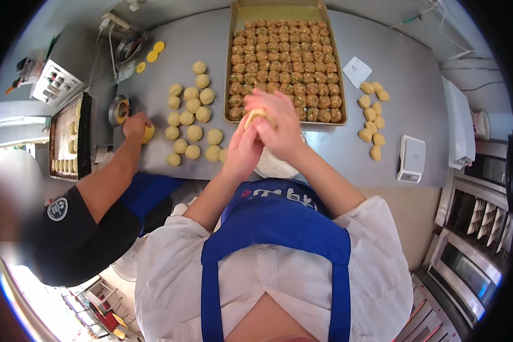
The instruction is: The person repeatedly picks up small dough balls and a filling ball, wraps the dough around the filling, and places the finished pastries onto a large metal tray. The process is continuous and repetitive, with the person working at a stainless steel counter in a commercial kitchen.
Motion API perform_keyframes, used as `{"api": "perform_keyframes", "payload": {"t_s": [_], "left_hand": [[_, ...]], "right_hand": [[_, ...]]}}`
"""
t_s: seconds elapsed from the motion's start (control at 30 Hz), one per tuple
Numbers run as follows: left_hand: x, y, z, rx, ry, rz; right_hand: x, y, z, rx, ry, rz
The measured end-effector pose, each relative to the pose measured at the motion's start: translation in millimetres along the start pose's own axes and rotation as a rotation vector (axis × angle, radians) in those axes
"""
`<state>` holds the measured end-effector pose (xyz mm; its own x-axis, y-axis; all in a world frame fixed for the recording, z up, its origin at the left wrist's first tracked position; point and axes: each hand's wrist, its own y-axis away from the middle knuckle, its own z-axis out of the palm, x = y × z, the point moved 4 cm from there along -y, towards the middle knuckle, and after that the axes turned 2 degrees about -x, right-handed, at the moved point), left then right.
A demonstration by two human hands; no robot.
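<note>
My left hand (244, 149) and my right hand (280, 124) meet over the near edge of a metal tray, both around a piece of pale yellow dough (255, 116). The dough is partly hidden by my fingers and looks flattened or cupped. In the tray (345, 115) stand rows of browned filling balls (286, 66). Below my hands is a bowl of white flour (275, 164), partly covered by my wrists. Round dough balls (192, 105) lie on the steel table to the left. Smaller dough pieces (370, 114) lie in a loose column to the right.
A white scraper (357, 72) and a white digital scale (411, 156) lie at the right. On the left, a co-worker's hand (136, 125) touches a yellow item beside a metal bowl (119, 112). A dark baking tray (85, 141) with pastries stands beyond.
</note>
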<state>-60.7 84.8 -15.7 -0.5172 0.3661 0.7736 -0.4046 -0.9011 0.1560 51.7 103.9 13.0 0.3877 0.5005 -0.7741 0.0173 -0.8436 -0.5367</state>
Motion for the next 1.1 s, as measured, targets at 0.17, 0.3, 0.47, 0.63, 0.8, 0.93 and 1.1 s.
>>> {"api": "perform_keyframes", "payload": {"t_s": [0.17,0.3,0.47,0.63,0.8,0.93,1.1], "left_hand": [[8,0,16,-0.032,0.166,-0.023],[3,-3,5,0.019,0.099,-0.003],[5,4,17,-0.009,-0.108,0.030],[3,-3,27,-0.062,-0.150,0.233],[1,7,12,-0.037,-0.106,0.075],[13,10,23,-0.017,-0.131,-0.086],[14,10,31,-0.036,-0.058,0.252]], "right_hand": [[3,9,9,0.210,-0.218,0.019],[8,1,7,0.171,-0.332,0.117],[-3,3,2,0.051,-0.123,-0.004],[-4,4,4,0.464,-0.570,0.120],[-4,-2,-13,0.112,-0.340,-0.075],[-16,5,-7,0.143,-0.199,-0.219],[-26,-1,0,0.276,-0.336,-0.057]]}}
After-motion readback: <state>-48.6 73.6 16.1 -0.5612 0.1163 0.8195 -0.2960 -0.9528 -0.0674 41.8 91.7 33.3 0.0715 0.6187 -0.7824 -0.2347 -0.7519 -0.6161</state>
